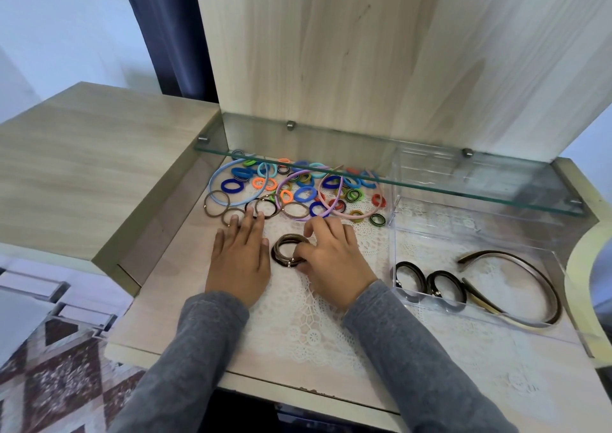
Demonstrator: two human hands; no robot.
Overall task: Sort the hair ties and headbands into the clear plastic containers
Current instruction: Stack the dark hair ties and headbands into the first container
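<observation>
Hair ties and headbands (304,194) in mixed colours lie heaped at the back of the lace-covered surface (298,326), partly under a glass shelf (430,189). A clear container (430,244) stands to the right and holds a brown headband (543,275) and two dark ties (426,282). The left hand (240,260) lies flat with its fingers straight. It holds nothing, and its fingertips touch loose brown ties (277,210). The right hand (331,262) curls its fingers onto a stack of brown ties (277,253) just in front of the heap. The step in hand appears to be collecting the brown ties. Pinch every loop of the stack together so that none springs free. Lift the stack clear of the container wall and set it beside the dark ties.
</observation>
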